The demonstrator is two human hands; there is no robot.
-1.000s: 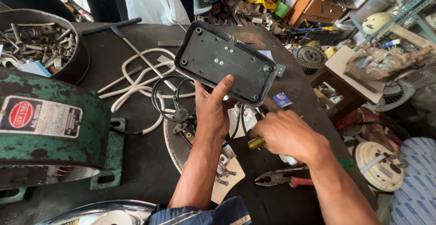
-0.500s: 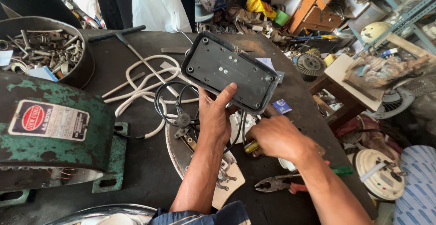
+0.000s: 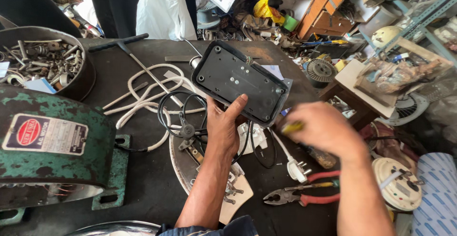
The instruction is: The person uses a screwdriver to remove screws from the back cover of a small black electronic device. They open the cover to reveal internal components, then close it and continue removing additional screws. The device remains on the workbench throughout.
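Scrap bolts and screws fill a round metal bin [image 3: 71,81] at the bench's far left corner, and below it a green motor housing [image 3: 52,145] sits on the left edge of the dark bench [image 3: 143,188]. White cord [image 3: 143,98] loops across the bench's middle, crossed by a black T-handled tool [image 3: 124,45] lying toward the far edge. The left hand [image 3: 223,129] is raised over the centre, thumb pressed against the underside of a black rectangular cover plate [image 3: 240,81], fingers hidden behind it, so the plate is pinched and held tilted above the bench. Black wire [image 3: 181,107] coils just beside that wrist. The right hand [image 3: 323,129] is blurred, curled closed around a yellow-handled screwdriver [image 3: 293,127] near the plate's lower right corner. Red-handled pliers [image 3: 304,195] and a white plug [image 3: 297,169] lie by the near right edge.
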